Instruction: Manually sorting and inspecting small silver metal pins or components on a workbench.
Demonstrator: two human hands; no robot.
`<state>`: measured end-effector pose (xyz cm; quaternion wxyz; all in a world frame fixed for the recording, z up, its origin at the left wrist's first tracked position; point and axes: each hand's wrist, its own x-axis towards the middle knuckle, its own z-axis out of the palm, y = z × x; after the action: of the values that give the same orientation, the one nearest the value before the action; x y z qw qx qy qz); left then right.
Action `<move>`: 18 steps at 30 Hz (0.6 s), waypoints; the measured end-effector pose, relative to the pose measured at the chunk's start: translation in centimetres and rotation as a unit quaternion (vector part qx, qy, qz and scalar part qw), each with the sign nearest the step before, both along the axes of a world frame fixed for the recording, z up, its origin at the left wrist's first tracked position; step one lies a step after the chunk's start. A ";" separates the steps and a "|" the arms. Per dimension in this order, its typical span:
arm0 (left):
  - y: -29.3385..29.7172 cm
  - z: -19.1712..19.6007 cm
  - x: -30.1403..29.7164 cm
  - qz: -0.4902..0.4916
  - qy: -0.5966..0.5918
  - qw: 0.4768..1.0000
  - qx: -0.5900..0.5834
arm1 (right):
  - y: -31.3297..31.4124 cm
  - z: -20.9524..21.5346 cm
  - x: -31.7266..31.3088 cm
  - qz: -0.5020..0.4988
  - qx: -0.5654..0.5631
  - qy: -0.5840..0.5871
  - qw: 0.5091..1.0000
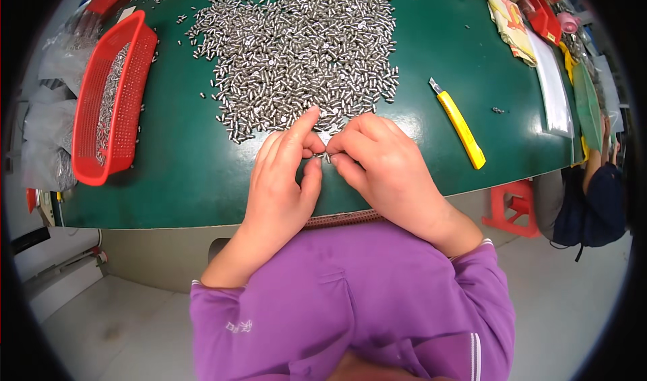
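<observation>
Two hands meet at the near edge of a dark green worktop, fingertips together over one small silver metal pin. Left hand: thumb and index pinched toward the pin, other fingers loosely curled. Right hand: thumb and index closed on the same pin from the other side. Whether each hand grips its own piece or both share one, cannot tell; the part is mostly hidden by the fingers.

Just beyond the fingertips lies a broad heap of short silver metal pins, spread loose over the middle of the worktop, its near fringe almost touching the left index finger. A red perforated plastic basket sits at the left, holding more of the same pins. A yellow utility knife lies to the right of the right hand, apart from it, blade tip pointing away from the person.

Risks, as judged:
- Pin is tiny and smooth; a slack pinch could drop it over the near edge, since the hands work just above that edge.
- A dropped pin falling back among the heap would be lost among identical ones.
- A sweep of the right wrist outward could meet the knife.
- The heap's fringe is loose; a nudge from the left hand could scatter pins.
</observation>
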<state>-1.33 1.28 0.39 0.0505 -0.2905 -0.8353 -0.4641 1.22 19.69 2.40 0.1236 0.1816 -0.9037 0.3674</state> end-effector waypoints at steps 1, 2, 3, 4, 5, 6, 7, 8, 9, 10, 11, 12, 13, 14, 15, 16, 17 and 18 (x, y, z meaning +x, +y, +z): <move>0.0 0.0 0.0 -0.001 0.000 1.000 0.000 | 0.1 0.0 0.1 -0.001 0.000 0.000 1.000; 0.0 0.1 0.0 -0.001 0.006 1.000 -0.006 | 0.2 0.1 0.2 0.001 -0.007 -0.002 1.000; 0.0 0.2 0.0 -0.002 0.013 1.000 -0.011 | 0.2 0.1 0.3 0.002 -0.014 -0.005 1.000; 0.0 0.2 0.0 -0.002 0.013 1.000 -0.012 | 0.3 0.1 0.3 0.002 -0.015 -0.005 1.000; 0.0 0.2 0.0 -0.001 0.013 1.000 -0.013 | 0.3 0.1 0.5 -0.002 -0.015 -0.012 1.000; 0.0 0.2 0.0 0.001 0.013 1.000 -0.015 | 0.3 0.1 0.6 -0.007 -0.015 -0.019 1.000; 0.0 0.2 0.0 0.001 0.014 1.000 -0.015 | 0.3 0.0 0.6 -0.007 -0.015 -0.019 1.000; -0.1 0.2 0.0 -0.002 0.016 1.000 -0.010 | 0.3 0.0 0.6 -0.010 -0.018 -0.018 1.000; -0.1 0.1 0.0 -0.004 0.018 1.000 -0.006 | 0.3 -0.1 0.6 -0.012 -0.021 -0.018 1.000; -0.1 0.2 0.0 -0.005 0.018 1.000 -0.006 | 0.3 -0.1 0.6 -0.013 -0.021 -0.018 1.000; -0.2 0.3 0.0 -0.005 0.016 1.000 -0.012 | 0.4 -0.1 0.6 -0.009 -0.022 -0.020 1.000; -0.2 0.4 0.1 -0.005 0.014 1.000 -0.018 | 0.4 0.0 0.6 -0.006 -0.022 -0.023 0.999; -0.2 0.4 0.1 -0.005 0.014 1.000 -0.019 | 0.4 0.0 0.6 -0.006 -0.023 -0.023 0.999; -0.2 0.4 0.1 -0.005 0.018 1.000 -0.017 | 0.4 0.0 0.6 -0.003 -0.023 -0.024 0.999; -0.2 0.4 0.1 -0.005 0.022 1.000 -0.015 | 0.5 0.0 0.6 0.000 -0.023 -0.025 0.999; -0.2 0.4 0.1 -0.005 0.021 1.000 -0.015 | 0.5 0.0 0.6 -0.001 -0.023 -0.025 0.999; -0.3 0.5 0.1 -0.009 0.015 1.000 -0.017 | 0.6 0.0 0.6 0.002 -0.024 -0.025 0.999; -0.3 0.6 0.2 -0.012 0.008 1.000 -0.019 | 0.6 0.0 0.6 0.006 -0.025 -0.024 0.999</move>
<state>-1.12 0.97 0.96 0.0459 -0.3054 -0.8401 -0.4460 1.86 20.28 2.42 0.1043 0.1746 -0.8960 0.3948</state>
